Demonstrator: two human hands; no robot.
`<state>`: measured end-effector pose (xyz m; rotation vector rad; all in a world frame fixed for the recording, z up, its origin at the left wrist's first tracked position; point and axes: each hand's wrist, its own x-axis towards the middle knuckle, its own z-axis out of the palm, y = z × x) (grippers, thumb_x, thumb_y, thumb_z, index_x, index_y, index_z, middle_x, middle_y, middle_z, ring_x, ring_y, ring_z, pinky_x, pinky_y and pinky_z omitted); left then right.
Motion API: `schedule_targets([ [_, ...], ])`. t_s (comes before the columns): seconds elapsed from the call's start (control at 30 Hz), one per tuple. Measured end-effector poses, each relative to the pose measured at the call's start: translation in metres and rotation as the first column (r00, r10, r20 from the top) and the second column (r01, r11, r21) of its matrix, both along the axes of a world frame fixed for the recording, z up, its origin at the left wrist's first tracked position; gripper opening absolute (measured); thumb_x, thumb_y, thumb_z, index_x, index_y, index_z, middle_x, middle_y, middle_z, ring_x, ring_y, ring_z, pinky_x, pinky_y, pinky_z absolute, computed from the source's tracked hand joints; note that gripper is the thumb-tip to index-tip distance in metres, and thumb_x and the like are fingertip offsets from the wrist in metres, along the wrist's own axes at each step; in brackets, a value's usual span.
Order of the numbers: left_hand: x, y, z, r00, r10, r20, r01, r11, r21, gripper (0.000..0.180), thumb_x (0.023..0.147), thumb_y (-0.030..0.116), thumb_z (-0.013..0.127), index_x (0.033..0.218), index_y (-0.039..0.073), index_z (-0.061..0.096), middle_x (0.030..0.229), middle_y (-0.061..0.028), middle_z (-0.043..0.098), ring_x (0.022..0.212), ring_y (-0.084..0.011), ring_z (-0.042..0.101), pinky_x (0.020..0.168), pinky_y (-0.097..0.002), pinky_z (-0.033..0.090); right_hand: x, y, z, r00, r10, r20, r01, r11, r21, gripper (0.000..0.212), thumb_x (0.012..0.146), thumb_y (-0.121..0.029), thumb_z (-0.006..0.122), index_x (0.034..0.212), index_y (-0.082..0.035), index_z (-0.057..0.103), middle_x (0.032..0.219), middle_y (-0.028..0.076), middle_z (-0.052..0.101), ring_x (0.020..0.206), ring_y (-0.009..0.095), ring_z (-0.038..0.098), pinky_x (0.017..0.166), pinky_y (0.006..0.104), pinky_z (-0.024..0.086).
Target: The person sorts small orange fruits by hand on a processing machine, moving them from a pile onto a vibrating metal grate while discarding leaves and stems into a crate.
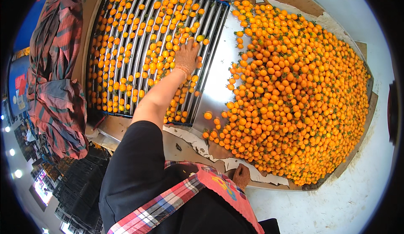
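Note:
My left hand (187, 58) reaches over the metal roller conveyor (212, 19), palm down, with its fingers stretched out among the orange cherry tomatoes (162, 59) near the rollers' right side. It touches or nearly touches a few of them, and I see none gripped. Many of the tomatoes lie in the grooves between the rollers. At the table's near edge rests my right hand (241, 177), small in view, with its fingers curled in and no object showing in it. A large heap of cherry tomatoes (294, 95), some with green stems, fills the tray to the right.
A bare metal plate (214, 82) lies between rollers and heap. Torn cardboard (198, 143) lines the near edge. Checked red cloth (57, 74) hangs at the left, above stacked black crates (80, 187). A pale floor (290, 211) lies at the lower right.

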<state>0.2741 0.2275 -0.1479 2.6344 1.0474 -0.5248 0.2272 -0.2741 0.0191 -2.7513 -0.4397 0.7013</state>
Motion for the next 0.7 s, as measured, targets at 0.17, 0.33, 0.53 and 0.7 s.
schedule_targets([
  [0.17, 0.016, 0.104, 0.005, 0.909, 0.337, 0.245, -0.39, 0.896, 0.214, 0.061, 0.082, 0.038, 0.059, 0.137, 0.022, 0.039, 0.147, -0.014, 0.029, 0.136, -0.0356, 0.026, 0.098, -0.059, 0.038, 0.003, 0.003, 0.002, 1.0, 0.0, 0.006, 0.0, 1.0, 0.004, 0.013, 0.087, -0.013, 0.058, 0.089, -0.003, 0.065, 0.088, 0.014, 0.065, 0.084, 0.033, 0.061, 0.074, 0.0413, 0.049],
  [0.33, 0.036, 0.087, 0.011, 0.937, 0.215, -0.277, -0.156, 0.963, 0.218, 0.069, 0.084, 0.049, 0.053, 0.143, 0.019, 0.035, 0.151, -0.0124, 0.026, 0.141, -0.0376, 0.016, 0.108, -0.0617, 0.018, 0.007, 0.006, 0.003, 0.999, 0.033, -0.005, -0.033, 0.999, -0.014, 0.015, 0.087, -0.015, 0.057, 0.088, -0.003, 0.065, 0.087, 0.014, 0.065, 0.083, 0.034, 0.061, 0.074, 0.0416, 0.049],
  [0.53, -0.008, -0.012, 0.003, 0.966, -0.219, 0.139, 0.225, 0.974, -0.029, 0.052, 0.081, 0.034, 0.062, 0.13, 0.019, 0.051, 0.147, -0.011, 0.033, 0.136, -0.0376, 0.027, 0.107, -0.059, 0.022, 0.0, -0.006, -0.005, 0.999, -0.001, -0.038, 0.0, 1.0, -0.011, 0.016, 0.088, -0.016, 0.057, 0.089, -0.002, 0.065, 0.088, 0.014, 0.065, 0.083, 0.035, 0.061, 0.073, 0.0418, 0.049],
  [0.7, -0.062, 0.023, 0.029, 0.979, 0.201, 0.032, -0.204, 0.962, 0.181, 0.062, 0.08, 0.038, 0.064, 0.135, 0.022, 0.042, 0.147, -0.0112, 0.029, 0.133, -0.0376, 0.03, 0.099, -0.0626, 0.03, -0.003, -0.002, -0.001, 0.996, 0.028, 0.08, -0.028, 1.0, -0.005, 0.017, 0.088, -0.017, 0.058, 0.092, -0.003, 0.065, 0.087, 0.014, 0.065, 0.081, 0.033, 0.062, 0.071, 0.0413, 0.049],
])
